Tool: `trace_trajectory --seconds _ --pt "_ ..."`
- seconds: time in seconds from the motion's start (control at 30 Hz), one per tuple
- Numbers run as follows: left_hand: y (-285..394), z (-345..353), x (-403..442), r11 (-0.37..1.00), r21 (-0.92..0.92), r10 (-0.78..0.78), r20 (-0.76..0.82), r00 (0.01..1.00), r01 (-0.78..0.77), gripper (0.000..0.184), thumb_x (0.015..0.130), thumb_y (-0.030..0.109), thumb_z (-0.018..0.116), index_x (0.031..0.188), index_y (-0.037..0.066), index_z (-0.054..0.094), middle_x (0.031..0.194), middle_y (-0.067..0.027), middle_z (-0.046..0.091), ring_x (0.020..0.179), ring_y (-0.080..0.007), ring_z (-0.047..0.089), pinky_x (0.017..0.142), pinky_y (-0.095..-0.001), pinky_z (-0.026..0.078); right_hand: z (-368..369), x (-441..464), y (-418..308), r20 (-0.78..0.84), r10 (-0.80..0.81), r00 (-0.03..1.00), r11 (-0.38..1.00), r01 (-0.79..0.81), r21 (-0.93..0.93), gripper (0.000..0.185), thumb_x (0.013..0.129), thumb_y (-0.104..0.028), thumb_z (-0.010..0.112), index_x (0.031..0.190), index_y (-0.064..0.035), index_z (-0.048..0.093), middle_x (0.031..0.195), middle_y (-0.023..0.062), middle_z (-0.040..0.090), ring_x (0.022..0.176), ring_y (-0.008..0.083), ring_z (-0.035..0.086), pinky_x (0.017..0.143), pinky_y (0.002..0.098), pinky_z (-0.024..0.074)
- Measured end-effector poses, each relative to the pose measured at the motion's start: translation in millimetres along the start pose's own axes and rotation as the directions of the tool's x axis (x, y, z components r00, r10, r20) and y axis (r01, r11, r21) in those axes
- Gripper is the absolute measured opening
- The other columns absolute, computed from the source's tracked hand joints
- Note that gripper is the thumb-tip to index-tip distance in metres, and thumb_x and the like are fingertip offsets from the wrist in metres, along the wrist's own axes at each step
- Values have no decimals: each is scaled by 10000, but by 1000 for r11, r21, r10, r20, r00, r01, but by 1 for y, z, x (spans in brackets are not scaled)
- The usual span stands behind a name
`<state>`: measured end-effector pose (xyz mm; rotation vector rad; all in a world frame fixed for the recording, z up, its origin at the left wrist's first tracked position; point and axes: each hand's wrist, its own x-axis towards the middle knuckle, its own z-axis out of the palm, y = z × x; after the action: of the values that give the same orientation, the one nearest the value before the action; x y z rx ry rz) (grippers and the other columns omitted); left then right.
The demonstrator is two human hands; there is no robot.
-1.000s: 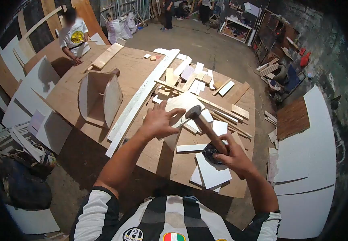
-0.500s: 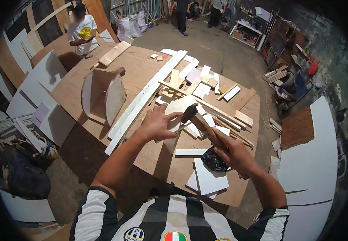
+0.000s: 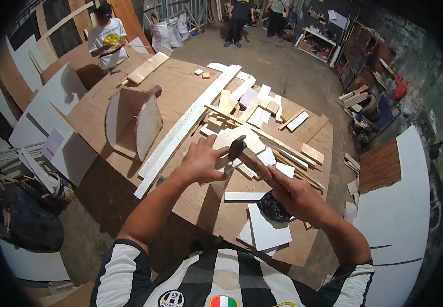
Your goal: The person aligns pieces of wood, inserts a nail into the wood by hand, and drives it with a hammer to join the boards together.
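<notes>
One broad table [image 3: 180,84] carries the wooden piece [image 3: 252,142], which sits at the fingers of the left hand [image 3: 203,159], its pale top just beyond them; that hand is spread at the near edge, seemingly to steady it, though whether finger and thumb pinch anything cannot be told. Just to the right of it, the hammer [image 3: 253,165] slants with its head close to those fingertips, the right hand [image 3: 293,189] wrapped around the handle, probably to keep the head controlled.
</notes>
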<state>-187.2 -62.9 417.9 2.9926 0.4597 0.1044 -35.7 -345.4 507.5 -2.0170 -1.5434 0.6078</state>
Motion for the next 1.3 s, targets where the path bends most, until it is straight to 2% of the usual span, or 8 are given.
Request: trace_trajectory --seconds 0.4,0.6,0.7,0.87,1.03,1.23,1.27,1.3 --pt "2 -5 -1 999 -23 23 -11 1000 -23 867 703 641 763 1493 359 546 1454 -262 464 1295 -422 511 971 -513 446 0 1 -2 -212 -77 974 993 93 70 658 948 -64 692 1560 -130 458 1015 261 720 896 407 739 816 452 564" --pt "-3 2 2 999 -33 15 -5 1000 -15 843 686 605 774 1463 340 583 1426 -274 476 1294 -428 509 981 -508 443 9 -5 0 -57 -2 998 1000 1 -10 663 949 -59 690 1564 -125 451 1009 261 711 909 424 724 824 463 558" --pt "-4 3 1 999 -51 17 -16 1000 -17 835 685 596 771 1457 334 589 1416 -272 480 1301 -427 502 986 -504 441 7 -3 2 -133 -98 986 995 97 -12 670 957 -73 684 1575 -136 433 1000 261 708 887 420 722 814 465 557" --pt "-1 -7 0 998 -64 8 68 998 -4 846 687 592 767 1465 320 576 1429 -276 471 1314 -429 493 997 -504 436 6 -4 3 -164 -56 985 998 61 26 646 962 -75 680 1564 -133 454 977 255 711 878 405 726 794 452 562" --pt "-5 3 -2 1000 -27 1 26 1000 0 843 690 570 774 1482 407 535 1446 -272 460 1308 -428 501 993 -508 433 7 -7 0 -59 -31 998 999 29 -29 660 960 -62 680 1573 -135 445 954 250 710 861 386 730 770 436 566" --pt "1 -6 -3 998 -54 10 32 999 -8 847 678 564 780 1472 378 552 1420 -263 477 1290 -422 512 959 -494 442 12 -1 2 -278 -172 945 975 204 91 675 968 -54 669 1588 -128 413 1009 260 704 905 384 728 825 421 558" --pt "0 -4 -3 998 -54 10 31 999 -8 847 678 564 780 1472 378 552 1420 -263 477 1290 -422 512 959 -494 442 9 -6 -3 -57 14 998 998 -11 56 672 975 -54 666 1590 -121 405 1039 263 705 951 385 725 863 421 551" --pt "-2 -1 -3 999 -38 2 26 1000 -1 836 683 558 782 1471 419 540 1403 -257 484 1275 -418 517 953 -491 441 17 -7 -1 -34 0 999 997 3 76 664 979 -71 676 1586 -121 412 1061 262 709 989 378 722 897 430 541"
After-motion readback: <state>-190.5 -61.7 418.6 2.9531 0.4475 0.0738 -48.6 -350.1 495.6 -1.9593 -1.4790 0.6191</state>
